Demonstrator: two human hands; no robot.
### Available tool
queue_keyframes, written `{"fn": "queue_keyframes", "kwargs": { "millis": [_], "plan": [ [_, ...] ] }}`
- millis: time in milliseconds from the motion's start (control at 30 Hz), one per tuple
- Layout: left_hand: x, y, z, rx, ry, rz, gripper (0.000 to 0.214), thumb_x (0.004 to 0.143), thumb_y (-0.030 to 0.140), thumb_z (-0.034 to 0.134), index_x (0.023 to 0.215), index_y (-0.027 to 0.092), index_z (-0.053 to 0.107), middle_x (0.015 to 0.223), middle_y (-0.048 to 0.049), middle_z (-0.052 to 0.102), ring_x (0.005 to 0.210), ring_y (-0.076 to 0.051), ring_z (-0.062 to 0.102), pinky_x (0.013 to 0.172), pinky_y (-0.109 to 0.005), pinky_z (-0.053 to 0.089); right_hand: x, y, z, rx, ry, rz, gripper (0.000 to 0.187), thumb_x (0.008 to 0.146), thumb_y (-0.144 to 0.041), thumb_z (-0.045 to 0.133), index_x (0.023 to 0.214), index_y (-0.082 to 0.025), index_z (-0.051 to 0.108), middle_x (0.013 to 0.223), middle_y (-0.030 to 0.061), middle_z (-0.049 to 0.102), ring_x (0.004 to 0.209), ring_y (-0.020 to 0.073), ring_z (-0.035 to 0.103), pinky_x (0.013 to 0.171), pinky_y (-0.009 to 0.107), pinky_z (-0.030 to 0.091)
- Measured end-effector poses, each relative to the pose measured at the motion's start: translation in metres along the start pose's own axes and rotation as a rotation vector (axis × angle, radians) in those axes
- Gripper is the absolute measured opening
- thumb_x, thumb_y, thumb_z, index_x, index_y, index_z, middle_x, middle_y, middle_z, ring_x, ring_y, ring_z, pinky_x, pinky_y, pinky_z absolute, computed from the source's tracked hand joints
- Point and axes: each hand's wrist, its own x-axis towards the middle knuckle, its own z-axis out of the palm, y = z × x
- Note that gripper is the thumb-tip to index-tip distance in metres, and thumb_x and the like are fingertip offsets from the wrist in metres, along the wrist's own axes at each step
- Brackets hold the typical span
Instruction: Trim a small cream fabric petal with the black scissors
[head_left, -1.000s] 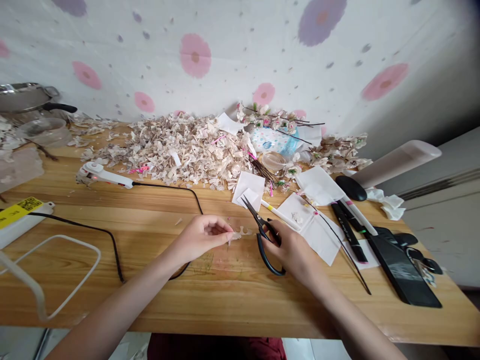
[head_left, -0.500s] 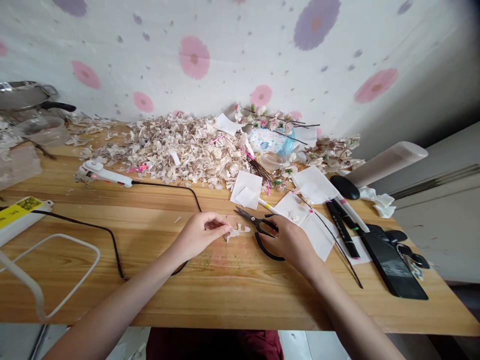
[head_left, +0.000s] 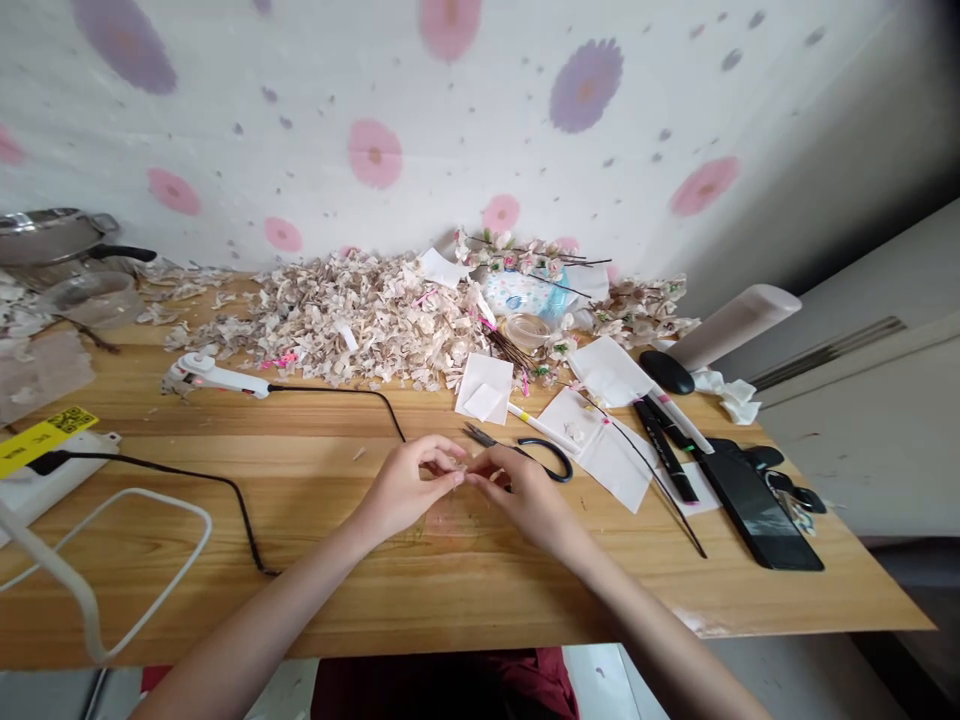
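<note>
My left hand (head_left: 411,486) and my right hand (head_left: 517,492) meet at the middle of the wooden table (head_left: 465,570). Their fingertips pinch a small pale petal piece (head_left: 463,472) between them, and the piece is mostly hidden by the fingers. Black-handled scissors (head_left: 525,452) lie on the table just behind my right hand, untouched. A big heap of pale petals (head_left: 352,315) fills the back of the table.
A white glue gun (head_left: 214,375) with a black cord lies at the left. White paper squares (head_left: 486,385), marker pens (head_left: 664,435), a dark phone (head_left: 757,497), flower sprigs (head_left: 525,252) and a small clear cup (head_left: 527,330) sit to the right. A power strip (head_left: 41,460) sits at the far left.
My right hand laid the scissors down on the table and moved left to join my left hand on the petal piece. The camera tilted slightly.
</note>
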Motion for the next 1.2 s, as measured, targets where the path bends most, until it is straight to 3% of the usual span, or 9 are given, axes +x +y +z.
{"fn": "queue_keyframes", "kwargs": {
  "millis": [367, 600, 700, 800, 900, 1033, 1200],
  "plan": [
    [0.004, -0.003, -0.003, -0.010, -0.047, 0.008, 0.025, 0.080, 0.024, 0.062, 0.103, 0.014, 0.062, 0.086, -0.0064, 0.073, 0.081, -0.019, 0.067, 0.078, -0.031, 0.050, 0.005, 0.007, 0.002, 0.084, 0.023, 0.000, 0.014, 0.089, -0.024, 0.055, 0.080, -0.016, 0.062, 0.078, 0.0029, 0.068, 0.071, 0.0147, 0.062, 0.063, 0.023, 0.045],
    [0.007, -0.005, -0.005, 0.025, 0.000, 0.011, 0.021, 0.080, 0.023, 0.061, 0.100, 0.015, 0.062, 0.081, -0.0044, 0.072, 0.080, -0.019, 0.067, 0.079, -0.031, 0.050, 0.010, 0.009, 0.003, 0.050, 0.089, 0.006, 0.014, 0.085, -0.025, 0.057, 0.076, -0.017, 0.063, 0.074, 0.0021, 0.068, 0.067, 0.0139, 0.062, 0.059, 0.022, 0.046],
    [0.009, -0.008, -0.006, 0.047, 0.048, 0.024, 0.019, 0.082, 0.024, 0.060, 0.099, 0.016, 0.063, 0.084, -0.0050, 0.072, 0.082, -0.019, 0.067, 0.080, -0.032, 0.050, 0.013, 0.018, -0.014, 0.002, 0.193, 0.047, 0.021, 0.085, -0.034, 0.056, 0.076, -0.017, 0.064, 0.073, 0.0030, 0.069, 0.067, 0.0152, 0.062, 0.060, 0.024, 0.047],
    [0.011, -0.011, -0.006, 0.057, 0.093, 0.019, 0.016, 0.081, 0.027, 0.062, 0.092, 0.016, 0.065, 0.092, -0.0078, 0.073, 0.085, -0.020, 0.068, 0.078, -0.031, 0.051, 0.010, 0.037, -0.048, -0.090, 0.422, 0.148, 0.036, 0.086, -0.049, 0.052, 0.080, -0.017, 0.066, 0.079, 0.0068, 0.069, 0.071, 0.0185, 0.061, 0.063, 0.028, 0.047],
    [0.012, -0.013, -0.004, 0.051, 0.112, 0.029, 0.014, 0.080, 0.028, 0.063, 0.087, 0.016, 0.066, 0.092, -0.0079, 0.073, 0.083, -0.019, 0.068, 0.076, -0.030, 0.052, 0.002, 0.060, -0.081, -0.216, 0.622, 0.273, 0.042, 0.078, -0.057, 0.058, 0.076, -0.016, 0.069, 0.078, 0.0097, 0.069, 0.070, 0.0220, 0.057, 0.064, 0.032, 0.043],
    [0.011, -0.016, -0.001, 0.068, 0.138, 0.059, 0.013, 0.081, 0.027, 0.063, 0.088, 0.017, 0.065, 0.088, -0.0070, 0.074, 0.077, -0.018, 0.067, 0.075, -0.030, 0.053, -0.005, 0.080, -0.097, -0.296, 0.665, 0.385, 0.036, 0.066, -0.054, 0.068, 0.063, -0.018, 0.071, 0.068, 0.0079, 0.068, 0.064, 0.0232, 0.056, 0.061, 0.032, 0.039],
    [0.011, -0.018, -0.001, 0.127, 0.159, 0.095, 0.012, 0.082, 0.029, 0.061, 0.087, 0.018, 0.065, 0.090, -0.0071, 0.074, 0.081, -0.019, 0.068, 0.077, -0.031, 0.053, -0.004, 0.086, -0.097, -0.301, 0.723, 0.404, 0.031, 0.071, -0.046, 0.063, 0.070, -0.016, 0.072, 0.072, 0.0085, 0.069, 0.069, 0.0244, 0.060, 0.065, 0.033, 0.040]
  ]
}}
